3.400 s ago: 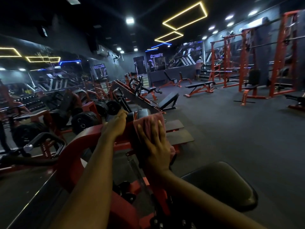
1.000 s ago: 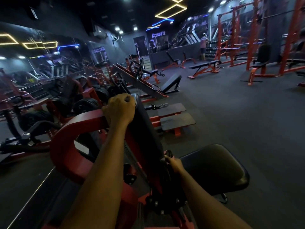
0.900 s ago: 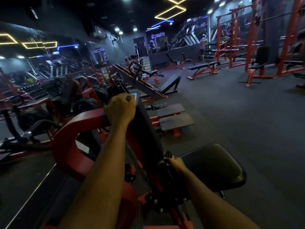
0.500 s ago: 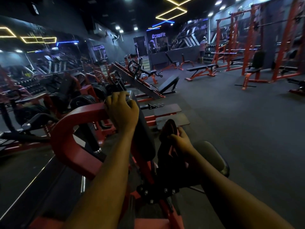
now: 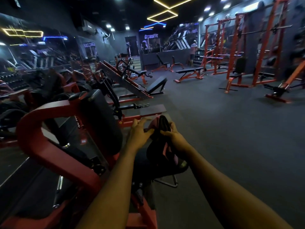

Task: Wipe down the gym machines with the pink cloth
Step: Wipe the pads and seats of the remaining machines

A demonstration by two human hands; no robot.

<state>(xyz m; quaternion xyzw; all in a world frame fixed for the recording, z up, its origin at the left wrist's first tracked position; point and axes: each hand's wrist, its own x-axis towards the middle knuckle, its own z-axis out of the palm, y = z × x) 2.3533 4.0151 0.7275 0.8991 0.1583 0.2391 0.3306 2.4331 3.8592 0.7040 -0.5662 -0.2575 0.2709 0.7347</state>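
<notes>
Bunched pink cloth [image 5: 165,149], centre frame
The right hand [image 5: 174,137] curls its fingers round it; the left hand [image 5: 139,133] lies spread at its edge. The hanging tail may snag the machine [image 5: 49,151].

open floor [image 5: 222,138] right; black pad [image 5: 100,123], red frame [image 5: 54,154] block left
</notes>
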